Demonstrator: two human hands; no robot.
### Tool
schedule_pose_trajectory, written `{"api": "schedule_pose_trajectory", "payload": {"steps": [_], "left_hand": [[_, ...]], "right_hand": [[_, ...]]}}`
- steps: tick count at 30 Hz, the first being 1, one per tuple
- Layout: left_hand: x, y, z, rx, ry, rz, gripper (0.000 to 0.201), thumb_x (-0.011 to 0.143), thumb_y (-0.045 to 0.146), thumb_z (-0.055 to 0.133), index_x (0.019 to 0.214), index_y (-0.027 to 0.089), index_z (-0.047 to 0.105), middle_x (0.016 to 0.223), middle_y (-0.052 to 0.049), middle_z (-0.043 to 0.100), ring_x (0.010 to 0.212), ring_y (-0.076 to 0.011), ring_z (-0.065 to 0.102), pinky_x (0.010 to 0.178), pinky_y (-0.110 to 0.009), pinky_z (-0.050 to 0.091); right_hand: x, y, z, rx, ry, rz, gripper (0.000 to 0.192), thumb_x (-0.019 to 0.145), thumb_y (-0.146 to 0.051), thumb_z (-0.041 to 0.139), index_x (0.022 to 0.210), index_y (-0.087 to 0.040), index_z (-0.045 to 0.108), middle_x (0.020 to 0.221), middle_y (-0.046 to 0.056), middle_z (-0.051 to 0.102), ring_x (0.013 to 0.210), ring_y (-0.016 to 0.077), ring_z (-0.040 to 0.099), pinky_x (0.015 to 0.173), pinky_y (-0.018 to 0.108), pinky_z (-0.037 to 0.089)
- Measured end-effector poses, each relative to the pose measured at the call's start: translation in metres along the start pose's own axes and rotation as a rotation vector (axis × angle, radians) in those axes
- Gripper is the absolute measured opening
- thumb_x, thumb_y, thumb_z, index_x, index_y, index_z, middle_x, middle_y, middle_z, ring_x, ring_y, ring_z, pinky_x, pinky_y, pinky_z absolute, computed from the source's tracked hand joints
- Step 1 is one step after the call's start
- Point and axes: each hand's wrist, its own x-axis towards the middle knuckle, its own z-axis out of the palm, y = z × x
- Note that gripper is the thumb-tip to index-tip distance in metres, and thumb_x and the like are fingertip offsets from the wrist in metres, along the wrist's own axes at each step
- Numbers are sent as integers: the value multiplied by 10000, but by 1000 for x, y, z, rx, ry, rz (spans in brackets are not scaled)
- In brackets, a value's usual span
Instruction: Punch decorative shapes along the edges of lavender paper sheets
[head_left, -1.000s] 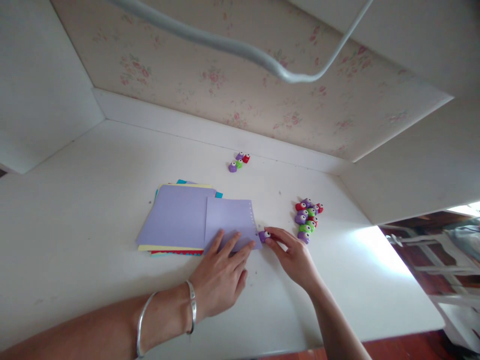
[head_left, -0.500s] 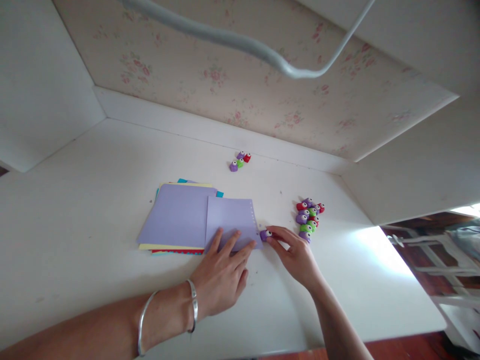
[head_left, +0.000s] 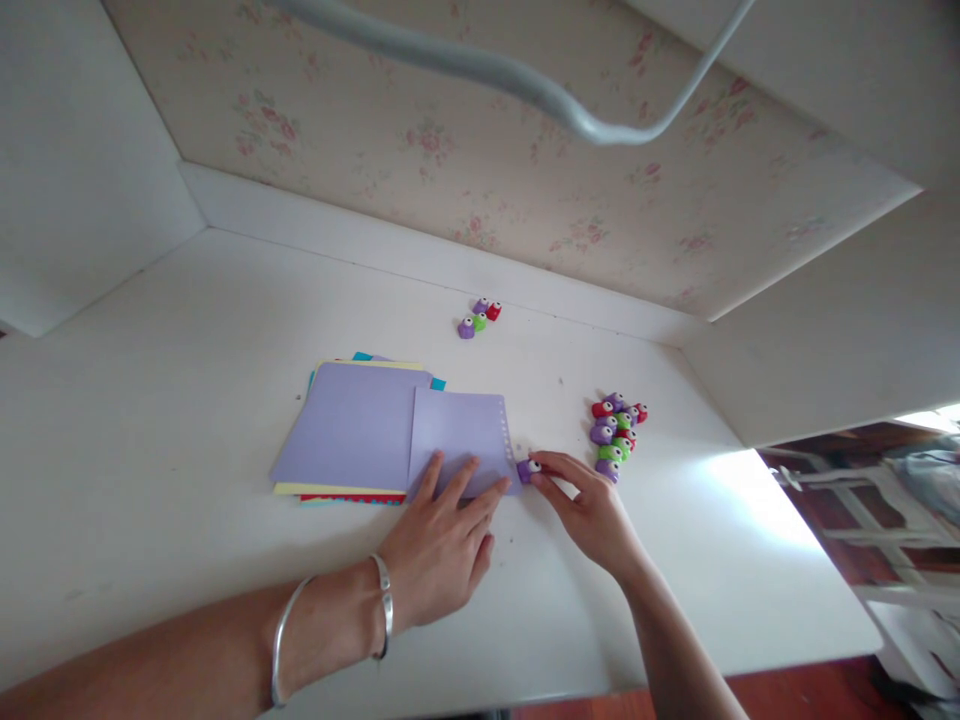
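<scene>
I see right hand (head_left: 596, 510) pinched on purple one-eyed piece (head_left: 525, 471), lower centre of frame, beside lilac sheet (head_left: 463, 425); left hand (head_left: 437, 560) flat on that sheet, fingers apart.

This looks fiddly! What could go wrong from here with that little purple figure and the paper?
The purple figure, pinched in the right hand, might slip. The small purple sheet could shift if the left hand eases off it. Its holed edge might tear if tugged.

No readable text, labels, numbers, signs
</scene>
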Motion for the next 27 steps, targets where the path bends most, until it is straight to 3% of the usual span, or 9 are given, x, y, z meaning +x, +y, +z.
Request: {"api": "schedule_pose_trajectory", "payload": {"steps": [10,19,27], "left_hand": [[-1,1,-1,12,11,8,432,1019,389,320,1316,237,594,1544,79,363,1415,-290,289,1212,-565,50],[0,-1,-1,8,1,9,441,1022,390,311,1348,237,566,1535,64,381,1422,-289,284,1213,-564,69],[-1,0,1,-15,-11,9,437,1023,389,314,1349,243,565,1531,59,388,1432,-284,276,1215,-567,70]], "right_hand": [[0,-1,1,13,4,-3,248,929,-380,603,1104,-239,707,1149,85,707,933,221,699,494,241,518],[0,0,-1,9,6,12,249,927,-374,604,1105,-231,702,1144,82,710,1034,235,672,757,316,588],[0,0,-1,71,12,56,257,920,-391,612,1086,-213,696,1129,94,707,993,235,695,791,338,587]]}}
